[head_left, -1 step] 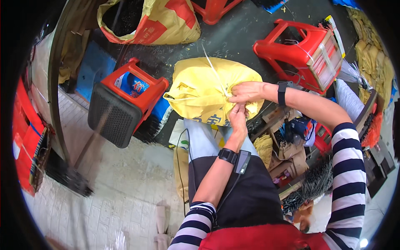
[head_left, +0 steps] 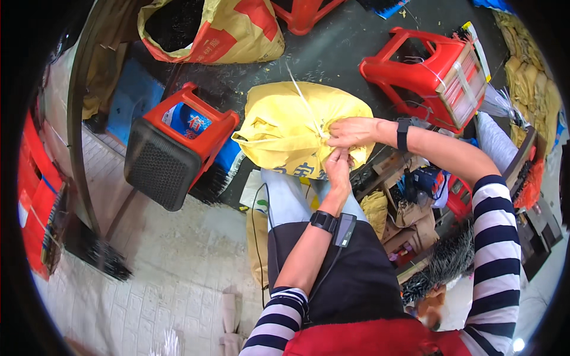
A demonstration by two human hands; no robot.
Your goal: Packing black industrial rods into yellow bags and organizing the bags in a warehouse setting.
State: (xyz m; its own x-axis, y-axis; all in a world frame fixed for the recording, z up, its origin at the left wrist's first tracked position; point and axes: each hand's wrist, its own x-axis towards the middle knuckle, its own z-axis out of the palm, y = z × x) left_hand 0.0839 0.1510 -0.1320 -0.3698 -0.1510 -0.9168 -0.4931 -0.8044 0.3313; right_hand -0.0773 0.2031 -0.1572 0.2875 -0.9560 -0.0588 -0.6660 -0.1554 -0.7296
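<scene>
A plump yellow woven bag (head_left: 279,113) lies in front of my knees, with a thin white strap (head_left: 304,99) running across its top. The strap leads down to the fingertips of my right hand (head_left: 355,130), which is closed on it against the bag. Just below, my left hand (head_left: 338,169) is closed in a pinch at the bag's near right side, almost touching the right. What lies between its fingertips is hidden. The yellow cloth bunches around both hands.
A red stool with a black seat (head_left: 160,163) lies tipped at the left. Another red stool (head_left: 430,68) stands at the far right, bundled goods strapped to it. An open yellow-and-red sack (head_left: 237,35) sits at the far left. Black bristles (head_left: 445,264) are piled at the right.
</scene>
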